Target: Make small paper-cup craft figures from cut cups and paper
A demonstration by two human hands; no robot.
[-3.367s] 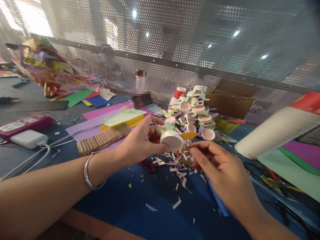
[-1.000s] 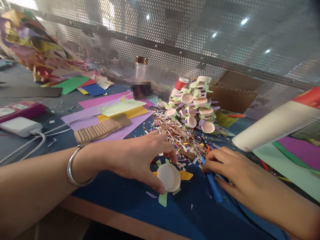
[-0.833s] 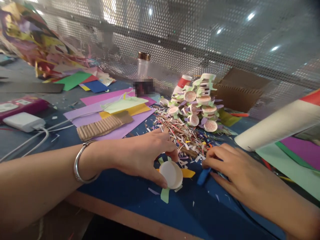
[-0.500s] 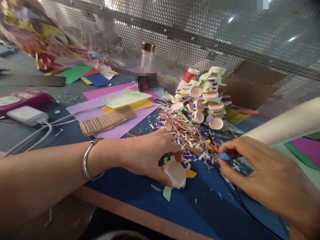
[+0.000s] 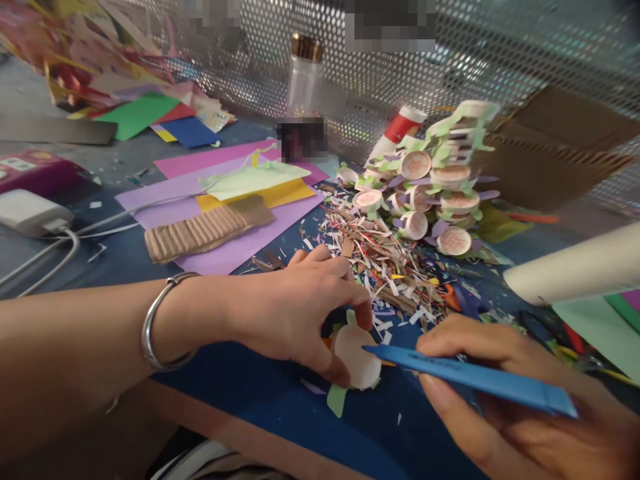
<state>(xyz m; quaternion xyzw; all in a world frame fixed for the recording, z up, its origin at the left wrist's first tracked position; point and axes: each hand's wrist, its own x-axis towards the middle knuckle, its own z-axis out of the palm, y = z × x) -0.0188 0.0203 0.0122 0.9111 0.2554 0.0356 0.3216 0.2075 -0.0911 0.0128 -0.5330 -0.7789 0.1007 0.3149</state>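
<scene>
My left hand (image 5: 300, 317) holds a round white disc (image 5: 356, 357) between thumb and fingers, low over the blue table. Light green tabs and an orange strip stick out from around the disc. A blue pen (image 5: 470, 377) is pinched in my right hand (image 5: 505, 387), its tip at the disc's face. Behind them lies a heap of paper and cardboard scraps (image 5: 380, 260). Beyond the scraps, similar round pieces with green and purple tabs (image 5: 453, 200) are piled up, several with reddish drawn lines.
Coloured paper sheets (image 5: 220, 250) and corrugated cardboard (image 5: 200, 233) lie left of centre. A white charger (image 5: 33, 212) with cables is at far left. A clear bottle (image 5: 303, 83) stands by the perforated metal screen. A white roll (image 5: 580, 260) and brown cardboard (image 5: 545, 160) are at right.
My right hand has come away from the scraps and now has the blue pen across it, tip at the disc. My left hand still holds the disc. The view has shifted slightly.
</scene>
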